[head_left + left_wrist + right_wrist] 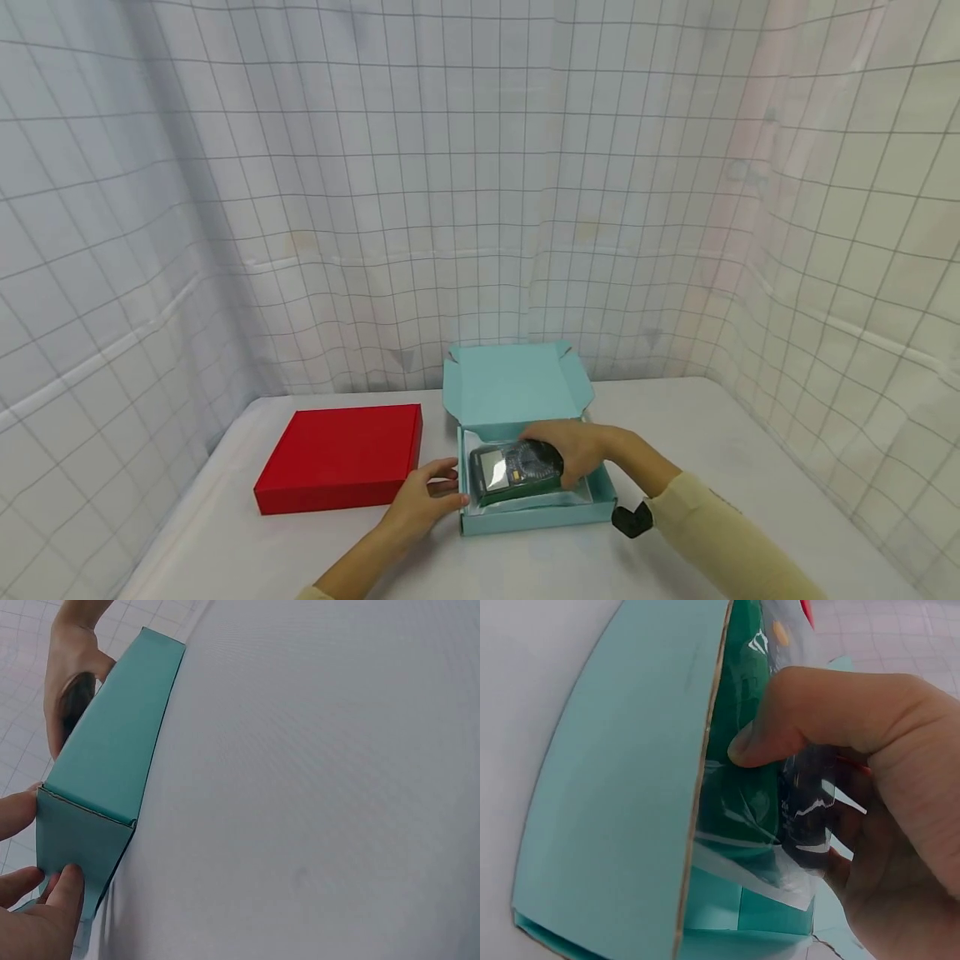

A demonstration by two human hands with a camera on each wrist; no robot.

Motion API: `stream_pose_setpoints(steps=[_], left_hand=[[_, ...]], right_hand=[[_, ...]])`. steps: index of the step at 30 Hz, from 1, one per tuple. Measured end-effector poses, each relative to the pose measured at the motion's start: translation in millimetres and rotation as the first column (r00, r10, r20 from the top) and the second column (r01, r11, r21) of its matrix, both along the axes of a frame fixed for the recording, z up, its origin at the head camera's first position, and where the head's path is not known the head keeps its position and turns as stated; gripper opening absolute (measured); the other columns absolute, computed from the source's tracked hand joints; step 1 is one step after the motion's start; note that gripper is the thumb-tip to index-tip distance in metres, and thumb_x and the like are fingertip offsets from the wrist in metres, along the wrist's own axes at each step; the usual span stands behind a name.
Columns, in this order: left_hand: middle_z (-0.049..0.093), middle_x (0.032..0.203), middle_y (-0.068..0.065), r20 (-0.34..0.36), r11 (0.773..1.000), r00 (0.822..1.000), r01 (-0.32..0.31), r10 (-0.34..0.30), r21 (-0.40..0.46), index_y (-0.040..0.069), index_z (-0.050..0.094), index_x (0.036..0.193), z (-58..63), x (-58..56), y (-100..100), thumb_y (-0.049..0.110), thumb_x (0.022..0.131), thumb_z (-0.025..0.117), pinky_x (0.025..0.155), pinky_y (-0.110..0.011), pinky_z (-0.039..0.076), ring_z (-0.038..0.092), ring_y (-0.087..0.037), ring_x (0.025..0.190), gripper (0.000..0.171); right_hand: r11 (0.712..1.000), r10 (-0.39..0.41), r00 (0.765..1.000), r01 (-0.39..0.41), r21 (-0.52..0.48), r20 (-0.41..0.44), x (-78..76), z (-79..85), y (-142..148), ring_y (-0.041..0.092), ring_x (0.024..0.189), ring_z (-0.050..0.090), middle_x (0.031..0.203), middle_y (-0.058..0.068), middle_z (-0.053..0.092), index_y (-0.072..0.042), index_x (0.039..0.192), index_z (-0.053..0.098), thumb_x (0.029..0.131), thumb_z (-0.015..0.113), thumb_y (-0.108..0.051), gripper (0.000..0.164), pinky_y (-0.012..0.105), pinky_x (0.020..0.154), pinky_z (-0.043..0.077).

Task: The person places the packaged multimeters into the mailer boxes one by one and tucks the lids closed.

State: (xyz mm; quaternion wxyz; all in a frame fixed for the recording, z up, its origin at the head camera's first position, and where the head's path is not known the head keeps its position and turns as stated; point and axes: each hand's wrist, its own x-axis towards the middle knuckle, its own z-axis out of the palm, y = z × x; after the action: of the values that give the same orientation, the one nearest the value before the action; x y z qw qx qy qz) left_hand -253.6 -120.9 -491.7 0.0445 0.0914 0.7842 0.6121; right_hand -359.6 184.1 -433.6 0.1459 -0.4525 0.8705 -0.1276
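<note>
A teal cardboard box [540, 520] stands with its lid [513, 387] folded back. Within its walls is a dark multimeter [517, 468] with a green case, wrapped in a clear plastic bag [787, 881]. My right hand [576, 447] grips the multimeter's right end, thumb [761, 742] on the green side and fingers around the far side. In the head view the meter looks tilted, its left end showing a grey screen. My left hand [422, 502] touches the box's left side, fingertips [69, 881] against the outer wall.
A closed red box [345, 454] lies on the white-covered table [675, 417], left of the teal box. Behind and at both sides hang white curtains [487, 192] with a grid pattern. A black piece [632, 520] sits by my right sleeve's cuff.
</note>
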Motion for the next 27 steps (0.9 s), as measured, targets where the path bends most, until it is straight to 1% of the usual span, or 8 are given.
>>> stream_pose_setpoints(steps=[3,6,9,12,15,22,27], left_hand=[[0.060,0.124,-0.015,-0.003,1.000,1.000,-0.007,0.007,-0.004,-0.005,0.051,0.145,0.4,-0.2,-0.6,0.012,0.087,0.084,0.090,-0.043,0.059,0.063,-0.039,0.118,0.069],[0.060,0.124,-0.015,-0.006,1.000,1.000,-0.012,0.012,-0.007,-0.005,0.051,0.145,0.7,0.2,-0.5,0.013,0.087,0.085,0.090,-0.044,0.059,0.063,-0.040,0.118,0.070],[0.061,0.124,-0.015,-0.003,1.000,1.000,-0.012,0.012,-0.010,-0.005,0.051,0.145,0.6,0.6,0.3,0.013,0.087,0.084,0.090,-0.044,0.058,0.063,-0.040,0.118,0.069],[0.061,0.124,-0.015,0.003,1.000,1.000,-0.008,0.008,-0.011,-0.005,0.052,0.145,1.2,0.6,1.0,0.013,0.088,0.084,0.091,-0.044,0.058,0.062,-0.039,0.119,0.069],[0.060,0.124,-0.014,0.008,1.000,1.000,-0.007,0.008,-0.012,-0.005,0.052,0.146,2.5,0.1,1.3,0.014,0.088,0.084,0.091,-0.044,0.058,0.062,-0.037,0.118,0.069],[0.060,0.126,-0.015,0.016,1.000,1.000,-0.020,0.020,-0.009,-0.005,0.052,0.146,0.8,-0.8,1.1,0.015,0.088,0.085,0.091,-0.045,0.058,0.062,-0.037,0.117,0.070],[0.060,0.125,-0.015,0.020,1.000,0.999,-0.028,0.028,-0.009,-0.005,0.051,0.145,0.1,0.0,1.2,0.014,0.087,0.085,0.091,-0.046,0.058,0.063,-0.036,0.116,0.070]], right_hand=[[1.000,0.010,1.000,-0.010,-0.007,-0.010,0.8,-0.8,0.7,0.011,0.127,0.046,0.145,-0.005,0.048,-0.011,0.153,0.044,0.073,0.082,-0.007,0.090,0.040,0.110,0.041],[1.000,0.006,1.000,-0.006,-0.019,-0.002,0.2,-2.8,1.9,0.011,0.126,0.047,0.144,-0.005,0.049,-0.010,0.153,0.045,0.073,0.082,-0.007,0.088,0.040,0.109,0.042],[1.000,-0.002,1.000,0.003,-0.030,0.030,-0.8,-7.6,3.7,0.012,0.124,0.048,0.143,-0.003,0.050,-0.009,0.153,0.045,0.073,0.082,-0.006,0.088,0.039,0.108,0.043],[0.999,-0.026,0.997,0.028,-0.027,0.069,-1.4,-12.8,6.0,0.013,0.123,0.048,0.145,-0.002,0.048,-0.009,0.154,0.043,0.073,0.081,-0.006,0.089,0.038,0.106,0.043],[0.998,-0.059,0.993,0.060,-0.013,0.098,-2.1,-14.8,7.4,0.014,0.126,0.046,0.148,-0.001,0.046,-0.009,0.155,0.042,0.074,0.080,-0.005,0.090,0.038,0.107,0.042],[0.994,-0.107,0.988,0.106,0.019,0.112,-1.2,-11.0,8.3,0.019,0.137,0.042,0.155,0.003,0.043,-0.010,0.158,0.040,0.077,0.081,-0.007,0.091,0.044,0.112,0.039],[0.991,-0.133,0.985,0.131,0.022,0.109,0.5,-7.7,12.0,0.026,0.143,0.040,0.156,0.004,0.043,-0.012,0.157,0.043,0.078,0.085,-0.011,0.089,0.050,0.112,0.039]])
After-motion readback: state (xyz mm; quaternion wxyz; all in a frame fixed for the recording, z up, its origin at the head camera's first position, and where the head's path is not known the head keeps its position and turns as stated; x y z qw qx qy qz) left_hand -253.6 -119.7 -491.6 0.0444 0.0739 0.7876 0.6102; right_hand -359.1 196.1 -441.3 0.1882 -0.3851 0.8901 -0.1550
